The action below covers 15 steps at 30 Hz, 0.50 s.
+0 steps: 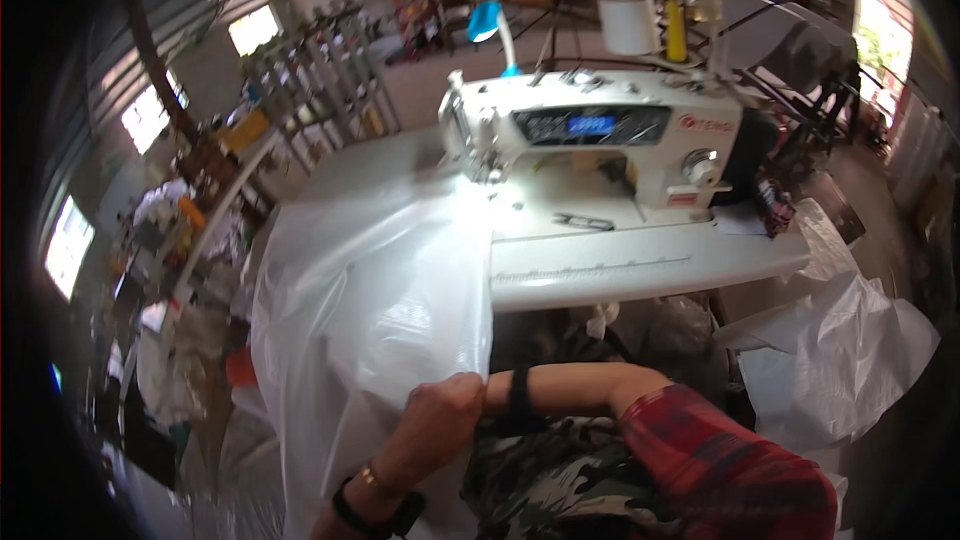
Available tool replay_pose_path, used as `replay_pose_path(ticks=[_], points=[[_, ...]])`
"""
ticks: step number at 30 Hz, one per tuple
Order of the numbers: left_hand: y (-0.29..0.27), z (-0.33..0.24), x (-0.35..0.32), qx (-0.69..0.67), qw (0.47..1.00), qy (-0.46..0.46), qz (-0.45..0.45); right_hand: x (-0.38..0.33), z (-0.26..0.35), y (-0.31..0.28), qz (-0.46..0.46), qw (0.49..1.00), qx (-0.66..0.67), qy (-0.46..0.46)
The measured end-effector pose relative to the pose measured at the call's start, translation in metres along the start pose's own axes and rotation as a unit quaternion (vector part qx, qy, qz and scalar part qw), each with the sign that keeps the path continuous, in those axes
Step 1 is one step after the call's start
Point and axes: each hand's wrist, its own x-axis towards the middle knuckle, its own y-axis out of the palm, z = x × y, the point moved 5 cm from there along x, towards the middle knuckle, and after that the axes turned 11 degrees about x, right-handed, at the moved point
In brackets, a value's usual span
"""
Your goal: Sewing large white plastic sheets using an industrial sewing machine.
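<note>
Left grip [440,415] clenched on lower edge of white sheet [370,310], fist knuckles up. Right grip hidden behind the left fist and sheet, can't tell its state; right forearm [570,388] with black band runs in from the right, touching the left fist. Sheet rises up and away from the grip onto the counter [640,265], reaching the sewing machine [600,135] beyond. More white sheet [840,360] lies well right.

Bright windows [147,115] light a cluttered workshop with metal racks [320,80] on a concrete floor [420,90].
</note>
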Motion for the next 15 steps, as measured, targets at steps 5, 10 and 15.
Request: replay_pose_path(ticks=[5, 10, 15], points=[[0.085, 0.018, -0.038, -0.002, 0.996, -0.086, -0.031, -0.038, -0.002, -0.047, 0.006, 0.996, 0.066, -0.065], [0.102, 0.03, -0.056, -0.18, 0.94, -0.21, -0.199, -0.033, 0.1, -0.155, 0.244, 0.934, -0.232, 0.119], [0.12, 0.038, -0.07, -0.375, 0.85, -0.308, -0.205, 0.002, 0.107, -0.241, -0.065, 0.928, -0.335, -0.151]])
